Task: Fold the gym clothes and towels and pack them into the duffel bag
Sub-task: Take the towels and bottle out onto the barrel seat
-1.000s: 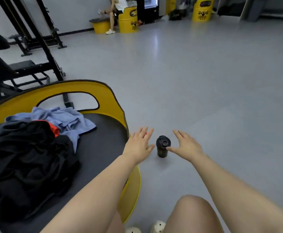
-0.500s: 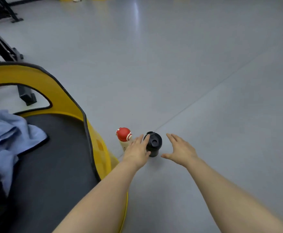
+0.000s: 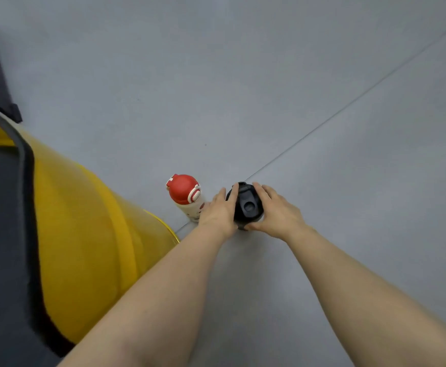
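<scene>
Grey floor (image 3: 269,88): L hand (image 3: 220,211) & R hand (image 3: 277,213) fingers grip black bottle (image 3: 247,205); red-capped bottle (image 3: 186,196) at its 9 o'clock.

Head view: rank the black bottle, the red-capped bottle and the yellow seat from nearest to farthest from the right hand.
1. black bottle: held by the right hand.
2. red-capped bottle: standing on the floor beyond the left hand.
3. yellow seat: farthest, at the left.
</scene>
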Action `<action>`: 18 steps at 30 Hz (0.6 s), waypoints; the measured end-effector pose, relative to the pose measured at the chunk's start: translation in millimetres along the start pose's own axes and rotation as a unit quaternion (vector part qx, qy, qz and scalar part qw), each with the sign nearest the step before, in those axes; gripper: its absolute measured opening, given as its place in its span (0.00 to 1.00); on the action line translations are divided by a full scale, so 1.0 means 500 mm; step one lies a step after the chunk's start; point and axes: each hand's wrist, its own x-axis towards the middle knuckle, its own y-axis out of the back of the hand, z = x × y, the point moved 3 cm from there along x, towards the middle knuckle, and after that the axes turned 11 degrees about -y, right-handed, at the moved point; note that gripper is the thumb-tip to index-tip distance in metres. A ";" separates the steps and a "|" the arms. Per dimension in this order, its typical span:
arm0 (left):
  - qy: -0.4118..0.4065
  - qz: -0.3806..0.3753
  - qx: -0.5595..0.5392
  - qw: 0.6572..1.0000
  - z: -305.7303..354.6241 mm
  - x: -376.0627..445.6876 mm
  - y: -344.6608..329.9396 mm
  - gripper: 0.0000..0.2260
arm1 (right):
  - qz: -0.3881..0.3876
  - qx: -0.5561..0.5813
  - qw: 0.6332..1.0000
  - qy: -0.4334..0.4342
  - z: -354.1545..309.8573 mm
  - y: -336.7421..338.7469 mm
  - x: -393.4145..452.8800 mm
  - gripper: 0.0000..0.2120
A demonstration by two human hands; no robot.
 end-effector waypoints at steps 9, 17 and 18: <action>-0.016 0.017 -0.151 0.988 0.001 0.018 -0.018 0.41 | -0.003 0.113 0.994 -0.002 -0.008 -0.038 0.018 0.47; -0.070 0.030 -0.117 0.990 0.024 -0.022 0.038 0.44 | 0.034 0.169 0.985 -0.006 -0.015 0.027 -0.046 0.43; -0.076 0.035 -0.115 0.990 0.030 -0.031 0.054 0.44 | 0.040 0.168 0.985 -0.004 -0.021 0.044 -0.059 0.43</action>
